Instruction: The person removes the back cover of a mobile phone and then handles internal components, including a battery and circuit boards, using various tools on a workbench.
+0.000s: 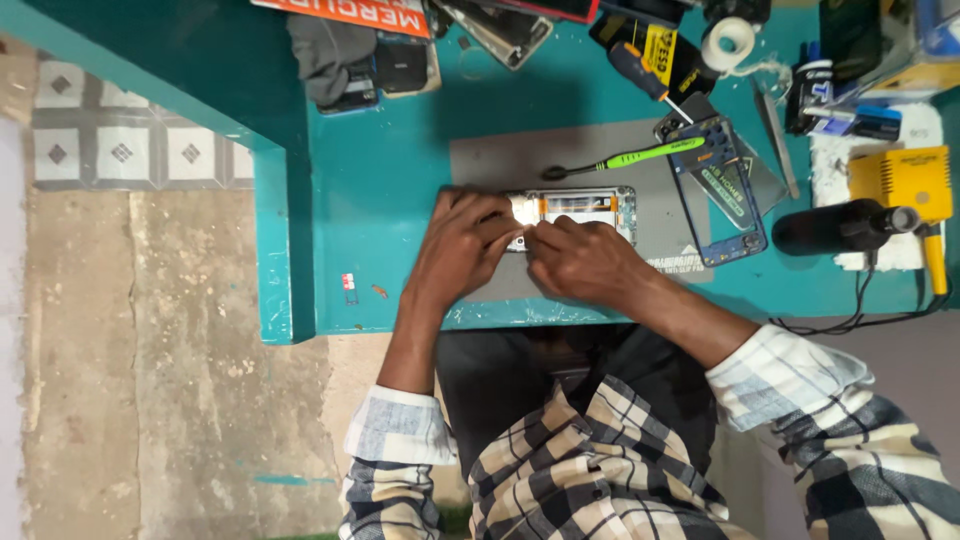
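Left hand (462, 245) lay curled over the near end of the opened phone (580, 208), fingers bent and pressing on it. Right hand (582, 262) met it there, fingertips pinched narrow on a small part at the phone's edge; the part itself was too small to tell. The phone rested flat on a grey mat (480, 160) on the teal surface (380, 180). A green-handled brush (640, 155) lay just beyond the phone. A blue phone frame (725, 190) sat right of the phone, a black cylinder (835, 225) farther right.
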